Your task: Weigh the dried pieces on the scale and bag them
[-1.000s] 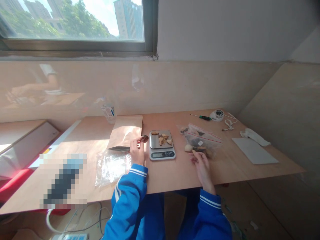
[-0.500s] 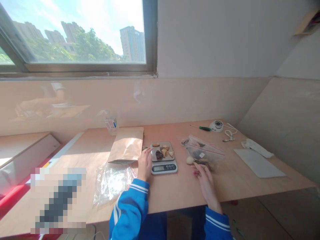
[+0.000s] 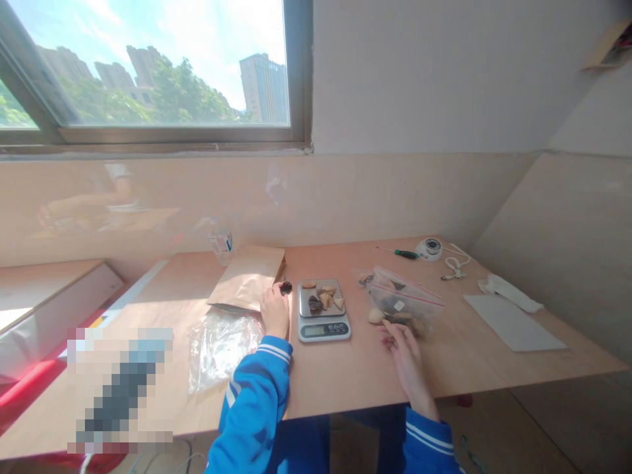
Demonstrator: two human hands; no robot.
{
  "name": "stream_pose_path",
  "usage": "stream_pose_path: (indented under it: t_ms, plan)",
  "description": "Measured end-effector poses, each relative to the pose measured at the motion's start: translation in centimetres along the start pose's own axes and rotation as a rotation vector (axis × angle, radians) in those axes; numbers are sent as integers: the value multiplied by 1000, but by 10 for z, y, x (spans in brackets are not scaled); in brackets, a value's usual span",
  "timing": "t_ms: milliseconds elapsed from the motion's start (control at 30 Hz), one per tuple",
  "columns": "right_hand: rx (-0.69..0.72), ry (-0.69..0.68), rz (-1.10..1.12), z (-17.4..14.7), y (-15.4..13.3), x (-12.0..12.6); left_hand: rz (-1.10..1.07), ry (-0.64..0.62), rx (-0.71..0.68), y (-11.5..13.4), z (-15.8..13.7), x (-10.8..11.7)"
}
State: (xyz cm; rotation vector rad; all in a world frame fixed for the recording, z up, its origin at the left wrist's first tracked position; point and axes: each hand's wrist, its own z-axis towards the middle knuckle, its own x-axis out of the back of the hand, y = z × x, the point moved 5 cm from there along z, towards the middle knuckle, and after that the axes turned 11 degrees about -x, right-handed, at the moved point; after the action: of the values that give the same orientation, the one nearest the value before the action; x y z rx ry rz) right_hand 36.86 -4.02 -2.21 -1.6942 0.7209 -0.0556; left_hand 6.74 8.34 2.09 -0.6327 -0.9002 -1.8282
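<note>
My left hand (image 3: 275, 312) has its fingers curled at a dark shell-like piece (image 3: 286, 288), between the brown paper bag (image 3: 243, 280) and the digital kitchen scale (image 3: 323, 329). The fingertips are partly hidden, but they seem closed on that piece. On the scale's metal plate lie several tan and dark shell-like pieces (image 3: 326, 301). At the right, my right hand (image 3: 402, 349) pinches a tan shell-like piece (image 3: 387, 325). Close by are a round pale shell (image 3: 376, 316) and a clear zip bag (image 3: 405, 299) with more pieces around it.
A flat clear plastic bag (image 3: 222, 352) lies left of my left forearm. Toward the back stand a plastic bottle (image 3: 222, 242), a green-handled screwdriver (image 3: 405, 254) and a white dome camera (image 3: 429, 249) with its cable. A white sheet (image 3: 513, 324) lies at the right.
My left hand has moved left, away from the scale's edge, to the dark piece beside the paper bag. The paper bag has shifted slightly left. My right hand stays put.
</note>
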Motion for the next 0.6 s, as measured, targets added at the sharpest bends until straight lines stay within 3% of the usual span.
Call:
stream_pose_path:
  t_ms: [267, 600]
  plan:
    - [-19, -13, 29, 3, 3, 1, 87, -253, -40, -2, 13, -15]
    - [44, 1, -21, 1, 0, 1, 86, -162, -36, -1, 7, -12]
